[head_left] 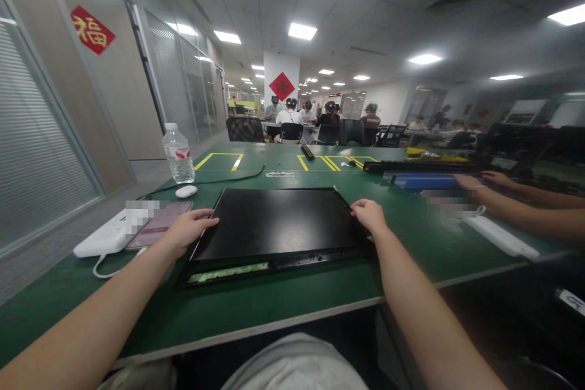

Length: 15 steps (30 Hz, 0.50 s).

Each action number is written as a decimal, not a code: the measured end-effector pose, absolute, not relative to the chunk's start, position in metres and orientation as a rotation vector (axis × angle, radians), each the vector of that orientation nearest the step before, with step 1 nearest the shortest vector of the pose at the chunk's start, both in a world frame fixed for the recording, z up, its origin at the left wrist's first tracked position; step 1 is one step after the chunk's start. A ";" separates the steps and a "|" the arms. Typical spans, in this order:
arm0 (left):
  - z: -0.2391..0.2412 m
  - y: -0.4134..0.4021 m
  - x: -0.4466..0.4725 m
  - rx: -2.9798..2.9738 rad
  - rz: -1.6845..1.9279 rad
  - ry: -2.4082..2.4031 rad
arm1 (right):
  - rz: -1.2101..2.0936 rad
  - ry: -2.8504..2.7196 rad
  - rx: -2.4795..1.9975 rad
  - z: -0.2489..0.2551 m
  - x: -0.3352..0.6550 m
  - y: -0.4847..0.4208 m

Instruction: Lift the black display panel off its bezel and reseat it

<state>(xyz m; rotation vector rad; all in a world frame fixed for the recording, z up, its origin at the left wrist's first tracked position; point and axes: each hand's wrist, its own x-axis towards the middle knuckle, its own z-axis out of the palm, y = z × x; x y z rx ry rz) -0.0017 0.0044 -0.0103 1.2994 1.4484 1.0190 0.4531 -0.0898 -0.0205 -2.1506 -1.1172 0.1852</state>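
Observation:
A black display panel (pixel 283 219) lies flat in front of me on the green tabletop. Along its near edge shows a dark frame with a green circuit board strip (pixel 228 272). My left hand (pixel 189 230) grips the panel's left edge, thumb on top and fingers at the side. On the opposite edge, near the far right corner, my right hand (pixel 369 216) pinches the panel between thumb and fingers. The undersides of both grips are hidden.
Left of the panel are a phone (pixel 159 225), a white power bank (pixel 116 231), a white oval case (pixel 186 192) and a water bottle (pixel 178 155). A black cable (pixel 214 180) runs behind. At right, a co-worker's hands (pixel 470 186) touch a blue strip (pixel 425 181).

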 end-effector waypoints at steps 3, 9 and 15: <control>-0.010 0.004 -0.002 1.388 1.022 1.508 | 0.196 -1.115 -2.151 -0.020 0.453 -0.090; -0.006 -0.002 0.003 1.507 1.039 1.588 | 0.217 -1.111 -2.142 -0.019 0.453 -0.091; -0.007 -0.001 0.005 1.472 1.049 1.572 | 0.200 -1.099 -2.125 -0.019 0.453 -0.090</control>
